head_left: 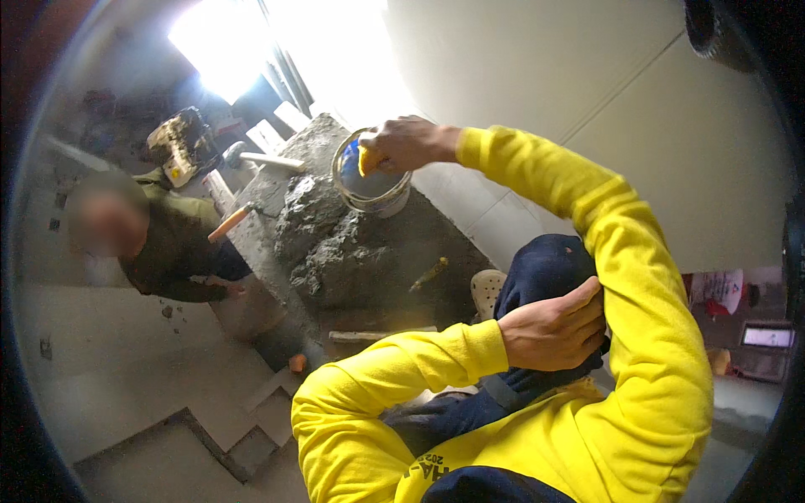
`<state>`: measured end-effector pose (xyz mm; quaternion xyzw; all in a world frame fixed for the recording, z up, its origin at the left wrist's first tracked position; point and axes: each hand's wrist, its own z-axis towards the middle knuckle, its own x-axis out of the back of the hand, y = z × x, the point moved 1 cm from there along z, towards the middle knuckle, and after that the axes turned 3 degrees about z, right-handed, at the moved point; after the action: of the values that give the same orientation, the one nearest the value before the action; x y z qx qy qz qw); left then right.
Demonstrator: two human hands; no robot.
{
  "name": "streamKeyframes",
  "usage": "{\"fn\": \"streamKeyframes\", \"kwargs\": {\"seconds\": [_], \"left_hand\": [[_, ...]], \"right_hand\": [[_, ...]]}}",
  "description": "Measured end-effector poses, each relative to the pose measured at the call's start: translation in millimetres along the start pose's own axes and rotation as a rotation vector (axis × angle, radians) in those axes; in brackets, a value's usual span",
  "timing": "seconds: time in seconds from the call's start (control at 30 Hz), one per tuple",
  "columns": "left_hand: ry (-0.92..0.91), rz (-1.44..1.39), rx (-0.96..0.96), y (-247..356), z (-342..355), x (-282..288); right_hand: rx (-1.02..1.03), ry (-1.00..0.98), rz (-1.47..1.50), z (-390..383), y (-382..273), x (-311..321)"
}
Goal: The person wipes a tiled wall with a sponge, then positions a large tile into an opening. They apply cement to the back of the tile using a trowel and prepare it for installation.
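Note:
My right hand [407,144] reaches over the rim of a round bucket [387,203] holding greyish liquid. Its fingers are closed on a yellow sponge [366,159], mostly covered by the hand. Something blue shows inside the bucket beside it. My left hand [553,332] lies over my bent knee in dark trousers, with its fingers extended and their tips against my right sleeve; nothing shows in it. Next to the bucket, a rough heap of wet grey mortar [314,226] sits on a grey, mortar-covered board [394,289].
An orange-handled tool [231,224] and a pale-handled mallet [267,159] lie along the board's left edge. A small yellowish tool [429,273] rests near my knee. Another person [180,235] crouches at left. Floor tiles [142,453] end in a stepped edge at lower left.

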<state>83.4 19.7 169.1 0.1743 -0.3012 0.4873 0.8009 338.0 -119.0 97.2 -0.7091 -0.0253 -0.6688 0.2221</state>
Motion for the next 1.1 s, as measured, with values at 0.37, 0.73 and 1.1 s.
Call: {"fn": "streamKeyframes", "kwargs": {"seconds": [0.37, 0.73, 1.1], "left_hand": [[0.173, -0.396, 0.206, -1.5, -16.4, -36.0], [0.015, -0.628, 0.301, -9.1, -34.4, -25.5], [0.075, -0.732, 0.300, -3.7, -19.9, -29.5]], "right_hand": [[0.034, -0.261, -0.160, 84.8, 3.3, -106.8], [-0.066, -0.456, 0.087, 93.0, 100.4, -247.0], [-0.109, -0.356, -0.067, 67.8, 69.2, -159.0]]}}
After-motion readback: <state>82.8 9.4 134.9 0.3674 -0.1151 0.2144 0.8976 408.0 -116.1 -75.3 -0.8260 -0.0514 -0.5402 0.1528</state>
